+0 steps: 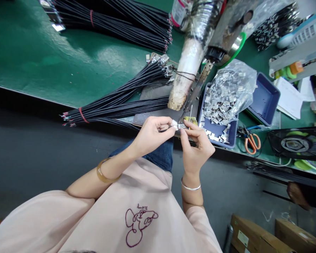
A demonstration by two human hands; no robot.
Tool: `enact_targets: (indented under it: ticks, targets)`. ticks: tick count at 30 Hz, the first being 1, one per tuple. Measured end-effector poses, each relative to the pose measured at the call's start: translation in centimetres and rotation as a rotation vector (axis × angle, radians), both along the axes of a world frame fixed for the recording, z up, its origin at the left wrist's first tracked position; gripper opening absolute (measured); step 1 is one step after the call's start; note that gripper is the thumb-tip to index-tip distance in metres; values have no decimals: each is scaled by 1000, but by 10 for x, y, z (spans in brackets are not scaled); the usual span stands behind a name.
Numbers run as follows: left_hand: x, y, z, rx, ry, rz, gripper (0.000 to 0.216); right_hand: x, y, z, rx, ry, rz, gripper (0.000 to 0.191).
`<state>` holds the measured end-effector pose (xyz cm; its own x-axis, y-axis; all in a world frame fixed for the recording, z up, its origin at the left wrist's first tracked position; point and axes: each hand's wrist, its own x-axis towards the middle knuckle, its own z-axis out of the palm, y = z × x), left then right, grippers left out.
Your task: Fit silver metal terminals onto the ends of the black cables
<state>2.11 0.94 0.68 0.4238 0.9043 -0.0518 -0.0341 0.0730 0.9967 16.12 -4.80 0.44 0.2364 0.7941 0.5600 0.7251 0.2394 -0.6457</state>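
My left hand (156,131) is closed in a pinch, with a white wrapping on one fingertip. Facing it, my right hand (196,142) pinches with thumb and forefinger. A small silver metal connector (181,126) sits between the two sets of fingertips, gripped at both ends; whether a cable runs into it under my left fingers is hidden. Just behind the hands are a thin upright needle-like tip (191,111) and a yellowish sponge (191,121). Black cables (121,109), tied with a red band, lie to the left, many with metal connectors at their far ends.
A blue tray (230,138) of metal shells, with a plastic bag (234,88) of them, stands right of my hands. A white-wrapped duct (183,77) hangs close above. Orange-handled pliers (252,143) and a small fan (296,144) lie farther right. Another cable bundle (121,26) lies behind.
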Motion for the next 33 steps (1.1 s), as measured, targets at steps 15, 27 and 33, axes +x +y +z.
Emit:
enact_targets:
  ticks: [15, 27, 33]
  targets:
    - [6, 1, -2, 41, -32, 99, 10, 2, 9, 6, 84, -125, 43, 10]
    - [1, -1, -1, 43, 29, -17, 13, 8, 0, 3, 80, -139, 65, 7]
    - [-5, -5, 4, 45, 73, -118, 17, 11, -4, 4, -156, 74, -11, 10]
